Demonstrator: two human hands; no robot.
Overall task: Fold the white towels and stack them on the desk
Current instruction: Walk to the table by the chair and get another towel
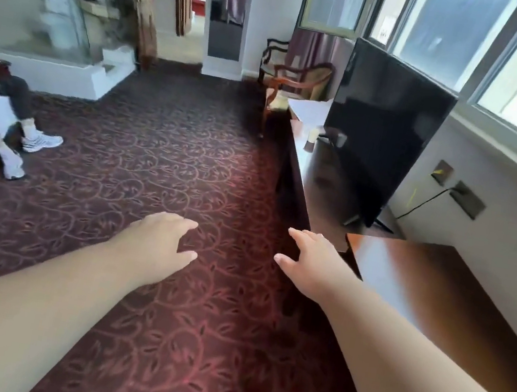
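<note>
Evidently you haven't started: your left hand [159, 240] and right hand [309, 260] hover spread and empty; the near-right dark wooden desk [415, 278] holds no towels.

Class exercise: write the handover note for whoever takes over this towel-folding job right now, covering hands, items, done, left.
Left hand: open, empty, held out over the carpet.
Right hand: open, empty, near the corner of the desk.
White towels: no clear towel in view; a flat white item lies on the far surface beyond the TV, too unclear to name.
Done: no stack shows on the desk.
Left: find, fold, stack.
</note>
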